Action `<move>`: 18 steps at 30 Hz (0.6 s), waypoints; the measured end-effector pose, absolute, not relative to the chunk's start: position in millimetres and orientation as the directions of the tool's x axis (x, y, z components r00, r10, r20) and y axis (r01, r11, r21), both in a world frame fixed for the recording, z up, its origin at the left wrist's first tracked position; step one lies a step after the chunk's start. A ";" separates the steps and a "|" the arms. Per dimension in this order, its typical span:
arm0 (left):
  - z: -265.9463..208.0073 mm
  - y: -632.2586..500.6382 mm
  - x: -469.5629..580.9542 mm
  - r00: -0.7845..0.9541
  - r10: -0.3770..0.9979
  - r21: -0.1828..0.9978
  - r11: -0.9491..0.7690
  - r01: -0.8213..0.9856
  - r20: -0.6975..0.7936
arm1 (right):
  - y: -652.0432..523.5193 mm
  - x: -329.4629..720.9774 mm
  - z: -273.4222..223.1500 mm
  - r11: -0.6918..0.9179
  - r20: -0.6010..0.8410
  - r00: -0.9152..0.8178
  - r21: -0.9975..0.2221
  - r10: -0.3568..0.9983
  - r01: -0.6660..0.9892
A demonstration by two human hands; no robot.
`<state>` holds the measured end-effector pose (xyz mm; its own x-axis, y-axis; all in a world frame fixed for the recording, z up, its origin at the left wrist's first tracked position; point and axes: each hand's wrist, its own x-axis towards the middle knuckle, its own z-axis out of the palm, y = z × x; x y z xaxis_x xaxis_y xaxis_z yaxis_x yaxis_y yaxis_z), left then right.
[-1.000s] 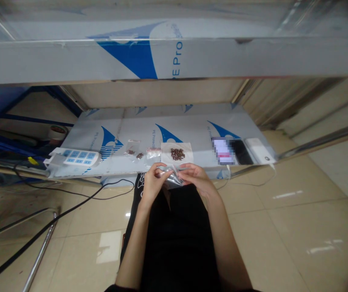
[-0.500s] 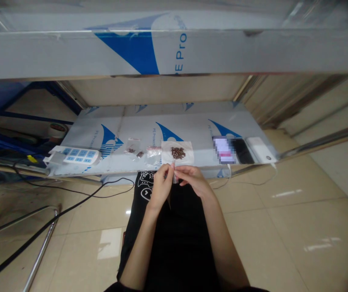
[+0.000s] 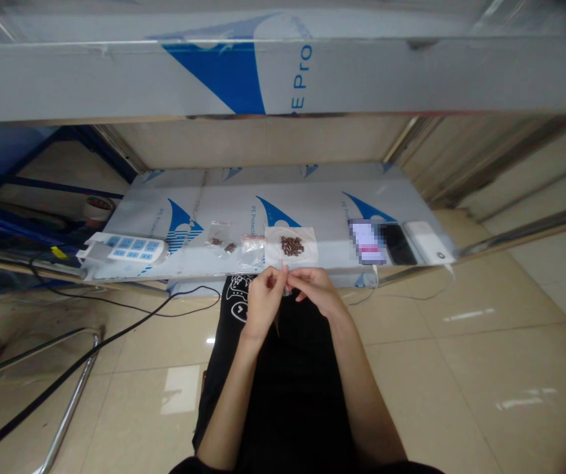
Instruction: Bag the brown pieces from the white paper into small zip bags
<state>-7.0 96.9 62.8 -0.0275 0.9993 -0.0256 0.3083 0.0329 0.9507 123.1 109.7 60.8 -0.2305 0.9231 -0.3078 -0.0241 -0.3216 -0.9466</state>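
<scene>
Just in front of the shelf edge, my left hand (image 3: pixel 267 297) and my right hand (image 3: pixel 316 289) meet at the fingertips. Both are closed in a pinch on a small clear zip bag (image 3: pixel 287 290), mostly covered by the fingers. Directly beyond them, a pile of brown capsule-like pieces (image 3: pixel 292 246) lies on a white paper sheet (image 3: pixel 273 254). To its left are clear plastic bags (image 3: pixel 252 243) with a red strip. Farther left, two small bags (image 3: pixel 216 241) hold a few brown pieces each.
A white power strip (image 3: pixel 137 249) lies at the shelf's left end. Toward the right sit a lit phone (image 3: pixel 367 241), a black phone (image 3: pixel 397 244) and a white device (image 3: pixel 424 242), with cables hanging down. An upper shelf (image 3: pixel 114 82) overhangs the lower shelf (image 3: pixel 228 191).
Both hands stay together at nearly the same spot, with small finger movements around the bag. The view has shifted slightly; the things on the shelf have not moved.
</scene>
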 end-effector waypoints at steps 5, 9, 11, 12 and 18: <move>63.8 95.2 -5.6 -0.043 0.999 0.912 0.016 0.410 0.001 | 107.9 122.8 62.0 -0.340 -0.336 -0.190 -0.940 0.923 0.010; 60.9 98.2 -7.1 -0.039 0.999 0.932 0.042 0.360 -0.030 | 107.2 123.8 63.0 -0.327 -0.322 -0.208 -0.945 0.924 0.010; 59.4 100.0 -8.8 -0.004 0.999 0.956 0.052 0.288 -0.053 | 107.1 124.2 64.4 -0.303 -0.299 -0.217 -0.953 0.929 0.014; 58.8 100.7 -9.6 0.016 0.998 0.967 0.055 0.247 -0.061 | 107.0 124.1 65.4 -0.291 -0.288 -0.222 -0.957 0.932 0.020; 56.9 101.3 -9.8 -0.007 0.999 0.978 0.033 0.205 -0.032 | 106.5 117.4 72.9 -0.256 -0.259 -0.145 -0.966 0.955 0.039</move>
<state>-9.8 101.3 56.9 -0.0067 0.9995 -0.0323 0.2047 0.0330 0.9783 117.4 106.5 72.9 -0.1454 0.9549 -0.2588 0.0389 -0.2559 -0.9659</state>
